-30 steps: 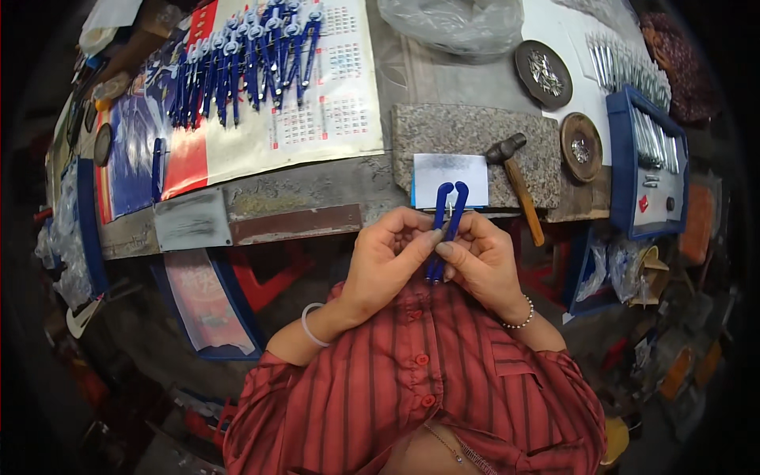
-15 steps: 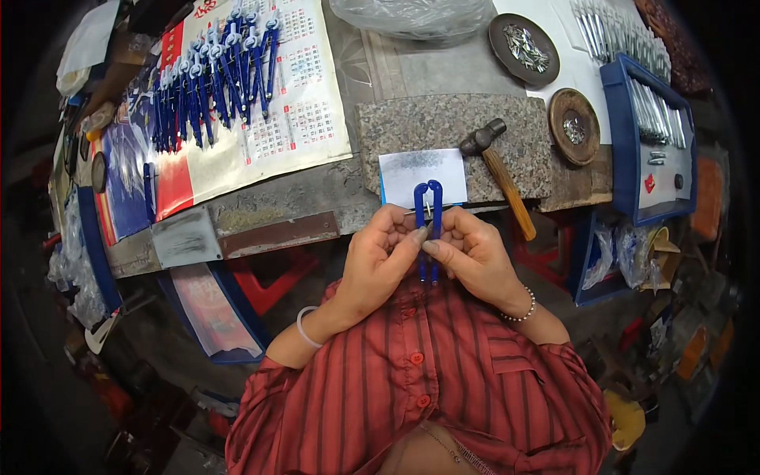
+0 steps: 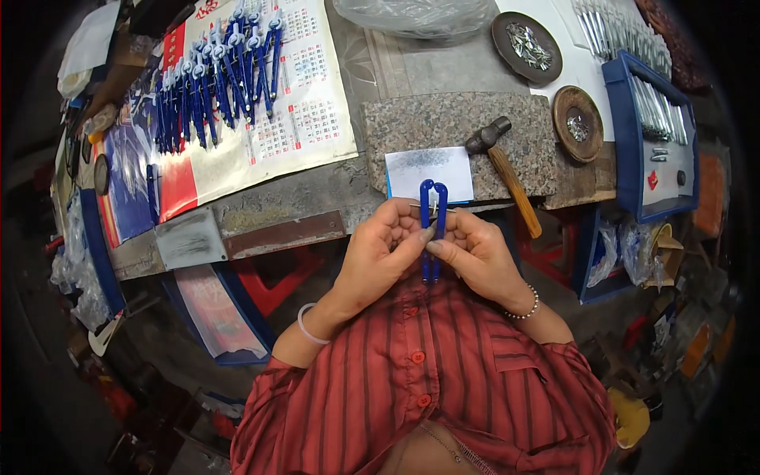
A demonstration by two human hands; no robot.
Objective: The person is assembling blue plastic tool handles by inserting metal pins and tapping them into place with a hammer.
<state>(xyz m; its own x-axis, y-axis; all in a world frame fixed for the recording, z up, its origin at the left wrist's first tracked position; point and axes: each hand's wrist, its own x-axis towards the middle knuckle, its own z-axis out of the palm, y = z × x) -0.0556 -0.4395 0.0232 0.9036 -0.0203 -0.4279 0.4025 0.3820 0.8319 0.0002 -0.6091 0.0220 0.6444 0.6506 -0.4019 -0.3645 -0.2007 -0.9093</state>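
Both my hands meet in front of my red striped shirt, at the near edge of the bench. Between them stands a blue two-legged tool (image 3: 425,207) with rounded, curved tops, its kind unclear. My left hand (image 3: 386,252) pinches it with thumb and fingers from the left. From the other side my right hand (image 3: 475,249) is closed on it the same way. A thin metal piece crosses between the legs near the top; the fingers partly hide it. Just beyond lies a smudged white paper (image 3: 443,168) on a granite slab (image 3: 451,119).
A hammer (image 3: 509,180) rests on the slab's right side, its handle overhanging the edge. Behind it sit two dishes of small metal parts (image 3: 529,47) and a blue tray (image 3: 629,150) with metal rods. Several blue-and-white tools (image 3: 226,67) lie on a calendar sheet (image 3: 324,119), far left.
The view has shifted slightly, so the bench things sit a little differently in it. Both hands keep their pinch on the blue tool, with hardly any other movement.
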